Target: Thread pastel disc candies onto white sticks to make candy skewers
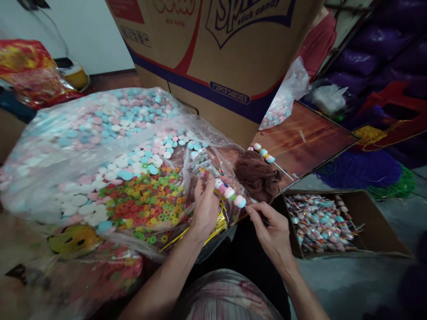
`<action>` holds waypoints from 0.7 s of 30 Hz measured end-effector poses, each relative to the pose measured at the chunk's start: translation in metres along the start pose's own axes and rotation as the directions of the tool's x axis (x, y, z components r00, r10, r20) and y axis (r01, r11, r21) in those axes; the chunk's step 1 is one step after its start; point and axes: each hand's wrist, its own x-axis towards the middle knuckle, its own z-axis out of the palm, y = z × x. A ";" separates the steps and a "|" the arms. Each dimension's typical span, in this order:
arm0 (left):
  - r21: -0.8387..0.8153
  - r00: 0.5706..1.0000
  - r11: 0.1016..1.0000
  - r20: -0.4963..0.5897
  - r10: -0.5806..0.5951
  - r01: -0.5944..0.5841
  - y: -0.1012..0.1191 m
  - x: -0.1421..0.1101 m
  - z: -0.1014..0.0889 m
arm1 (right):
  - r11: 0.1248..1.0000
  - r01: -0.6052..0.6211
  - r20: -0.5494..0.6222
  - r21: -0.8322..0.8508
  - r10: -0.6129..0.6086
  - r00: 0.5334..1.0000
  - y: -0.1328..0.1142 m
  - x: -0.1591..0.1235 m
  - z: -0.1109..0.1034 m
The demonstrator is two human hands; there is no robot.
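Daintily pinched thin stick (pixel 246 206), rounded pastel candies (pixel 229 192), crinkled clear plastic (pixel 216 135)

The tall printed carton (pixel 230 84) is standing at the back and closing off the far side. To the left, a bulging clear bag (pixel 110 115) is taking up the room, its film rising in folds beyond the left hand (pixel 205 202). A threaded candy stick (pixel 229 192) is bridging the gap to the right hand (pixel 270 226) and barring passage there. A heaped brown cloth (pixel 256 175) is blocking the way ahead of the right hand; to its right, the surface (pixel 313 144) is offering open room, a loose candy stick (pixel 263 153) crossing its near left part. At right, an open box (pixel 380 222) is allowing access from above, its walls obstructing the sides.
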 end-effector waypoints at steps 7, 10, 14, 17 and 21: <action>-0.009 1.000 1.000 0.021 -0.007 0.007 -0.004 -0.004 0.000 | 0.908 -0.370 0.165 0.197 0.341 0.925 -0.005 -0.013 0.007; 0.026 0.999 0.999 0.035 -0.022 0.021 -0.005 -0.005 0.000 | 0.832 -0.465 0.209 0.304 0.418 0.884 -0.006 -0.015 0.011; 0.098 0.997 0.993 0.039 -0.074 0.070 -0.006 -0.009 0.000 | 0.851 -0.439 0.134 0.289 0.419 0.898 -0.009 -0.014 0.021; 0.118 0.992 0.987 0.051 -0.115 0.108 -0.009 -0.013 0.002 | 0.928 -0.333 0.061 0.165 0.327 0.943 -0.011 -0.013 0.030; 0.066 0.991 0.990 0.048 -0.127 0.124 -0.007 -0.012 0.003 | 0.971 -0.231 0.035 0.061 0.229 0.973 -0.011 -0.012 0.034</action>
